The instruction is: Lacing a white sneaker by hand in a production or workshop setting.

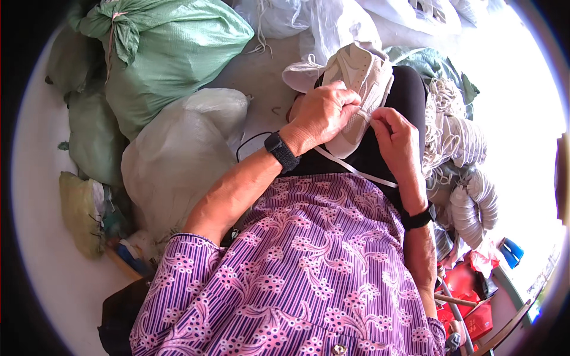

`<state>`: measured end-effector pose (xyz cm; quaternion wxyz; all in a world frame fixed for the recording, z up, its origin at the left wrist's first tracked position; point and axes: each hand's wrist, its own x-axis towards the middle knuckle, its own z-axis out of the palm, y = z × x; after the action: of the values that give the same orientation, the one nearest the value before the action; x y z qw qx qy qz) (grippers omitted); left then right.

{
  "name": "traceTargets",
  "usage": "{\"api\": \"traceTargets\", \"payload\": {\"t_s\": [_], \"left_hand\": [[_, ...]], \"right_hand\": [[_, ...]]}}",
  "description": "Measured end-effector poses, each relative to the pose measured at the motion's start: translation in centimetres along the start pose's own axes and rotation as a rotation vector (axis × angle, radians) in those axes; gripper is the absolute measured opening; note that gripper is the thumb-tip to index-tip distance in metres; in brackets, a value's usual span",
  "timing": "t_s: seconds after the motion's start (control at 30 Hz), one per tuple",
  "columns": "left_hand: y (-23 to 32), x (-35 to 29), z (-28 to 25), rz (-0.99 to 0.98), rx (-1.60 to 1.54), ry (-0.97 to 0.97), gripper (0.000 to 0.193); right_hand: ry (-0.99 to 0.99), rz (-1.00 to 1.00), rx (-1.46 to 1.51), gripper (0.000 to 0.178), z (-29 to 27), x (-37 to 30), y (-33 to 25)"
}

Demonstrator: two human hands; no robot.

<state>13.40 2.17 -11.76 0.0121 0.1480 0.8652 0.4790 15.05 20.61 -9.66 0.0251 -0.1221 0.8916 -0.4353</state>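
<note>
Pinching the lace (364, 115) over the shoe (355, 70), left hand (326, 111) and right hand (396, 139) grip tight; it looks soft, light, best held near the shoe.

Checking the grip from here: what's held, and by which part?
The lace, by a short stretch over the shoe: the right hand pinches it; the left hand apparently does too, its fingertips partly hidden.

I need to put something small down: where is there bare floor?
The clearest patch is the grey floor between the green sack and the unheld pale shoe, beside the whitish plastic bag; a small curved bit lies there. A pale surface also shows left of the stacked sacks, floor or wall unclear. Right of the thigh is crowded with white cord bundles.
</note>
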Motion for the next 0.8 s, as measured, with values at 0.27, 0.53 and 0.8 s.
{"api": "traceTargets", "payload": {"t_s": [0.27, 0.53, 0.8], "left_hand": [[-0.3, -0.1, 0.2, 0.086, 0.207, -0.011, 0.018], [-1.2, 0.8, 0.0, 0.082, 0.130, 0.103, 0.014], [-0.5, 1.0, -0.3, 0.130, 0.237, 0.208, 0.020]], "right_hand": [[-0.010, -0.054, -0.210, 0.009, 1.0, 2.4, 0.8], [-0.110, -0.118, -0.347, 0.013, 1.4, 4.9, 1.0], [-0.141, -0.218, -0.583, 0.006, -0.9, 4.8, 2.2]]}}
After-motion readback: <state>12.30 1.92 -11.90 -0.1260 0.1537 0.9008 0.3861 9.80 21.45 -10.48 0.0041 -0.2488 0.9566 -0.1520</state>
